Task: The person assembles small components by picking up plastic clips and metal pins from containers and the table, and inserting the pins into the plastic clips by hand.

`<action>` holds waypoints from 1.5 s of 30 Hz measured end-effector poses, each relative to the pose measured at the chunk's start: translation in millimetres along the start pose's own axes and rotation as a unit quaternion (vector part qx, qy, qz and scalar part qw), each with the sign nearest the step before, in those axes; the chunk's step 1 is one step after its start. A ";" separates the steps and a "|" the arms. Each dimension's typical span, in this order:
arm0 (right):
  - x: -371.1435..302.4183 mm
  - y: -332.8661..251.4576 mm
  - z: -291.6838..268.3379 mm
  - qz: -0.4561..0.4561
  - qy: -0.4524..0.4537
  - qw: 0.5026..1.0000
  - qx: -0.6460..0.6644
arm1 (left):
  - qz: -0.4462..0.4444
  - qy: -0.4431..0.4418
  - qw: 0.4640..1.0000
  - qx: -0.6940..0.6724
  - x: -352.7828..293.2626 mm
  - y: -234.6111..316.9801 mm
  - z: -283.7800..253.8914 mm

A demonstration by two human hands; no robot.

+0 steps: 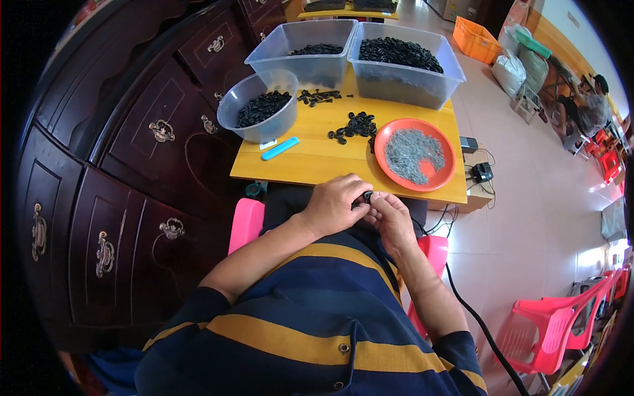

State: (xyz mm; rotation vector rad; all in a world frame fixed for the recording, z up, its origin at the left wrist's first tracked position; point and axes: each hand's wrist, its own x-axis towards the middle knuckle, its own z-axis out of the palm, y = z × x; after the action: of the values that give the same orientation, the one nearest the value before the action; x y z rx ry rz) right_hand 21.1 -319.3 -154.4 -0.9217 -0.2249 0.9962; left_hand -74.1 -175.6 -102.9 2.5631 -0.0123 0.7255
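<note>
Just beyond the near edge of the yellow worktop [317, 164], toward its right-hand corner, a small black piece [368, 196] sits between the person's two hands. The left hand [334, 203] has its thumb and fingers clamped on one side of it; the right hand [392, 219] pinches the other side. Near the right edge lies an orange-red plate [429, 171] of small grey pieces [406, 150], with loose black pieces [360, 124] to its left. Along the left edge stands a round clear tub [267, 130] of black pieces, a blue tool [281, 148] just beside it. Two clear bins [297, 70] [413, 94] line the far edge.
</note>
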 end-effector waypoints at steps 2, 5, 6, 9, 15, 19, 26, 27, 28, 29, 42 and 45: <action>-1.4 -1.8 1.7 0.004 -0.001 1.000 0.008 | 0.014 0.014 1.000 0.011 -0.5 -0.1 0.4; -3.6 -3.8 5.5 0.016 0.016 1.000 0.021 | 0.001 0.011 1.000 -0.016 -1.7 1.4 -1.1; -4.0 -4.4 5.5 0.023 0.019 0.999 0.025 | -0.007 0.009 0.999 -0.032 -2.5 2.1 -1.6; -5.2 -5.8 6.4 0.037 0.023 0.999 0.029 | -0.018 0.004 0.998 -0.054 -3.1 2.8 -3.2; -0.9 0.7 -0.5 0.023 0.003 1.000 0.013 | -0.016 -0.002 0.998 -0.061 -2.4 0.4 -3.4; -0.9 3.2 -1.0 0.021 0.013 1.000 0.000 | -0.015 -0.005 0.998 -0.055 -2.8 -0.6 -2.9; -1.6 6.8 1.3 0.008 0.031 0.999 -0.010 | 0.007 -0.011 0.999 -0.040 -2.8 -5.9 0.2; -1.7 7.1 2.0 0.001 0.034 0.999 -0.018 | 0.013 -0.011 0.999 -0.038 -3.5 -8.3 1.7; -1.8 7.5 2.3 -0.007 0.038 0.999 -0.027 | 0.018 -0.012 0.999 -0.035 -4.2 -10.0 2.9; -1.8 8.2 2.0 -0.007 0.038 0.999 -0.026 | 0.018 -0.013 0.999 -0.035 -4.9 -10.8 3.5; -0.1 7.8 3.6 -0.046 0.043 0.996 -0.069 | -0.031 -0.026 0.996 -0.085 -1.8 0.3 -1.7; -2.3 5.1 4.6 -0.021 0.038 0.997 -0.068 | -0.035 -0.036 0.993 -0.107 -1.1 -4.0 -3.0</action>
State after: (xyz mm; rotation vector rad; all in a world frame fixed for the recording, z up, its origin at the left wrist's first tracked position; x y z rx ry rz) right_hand 14.1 -317.4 -154.9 -1.0731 -0.2504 0.9137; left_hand -76.0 -170.9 -102.9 2.3702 -0.0220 0.5713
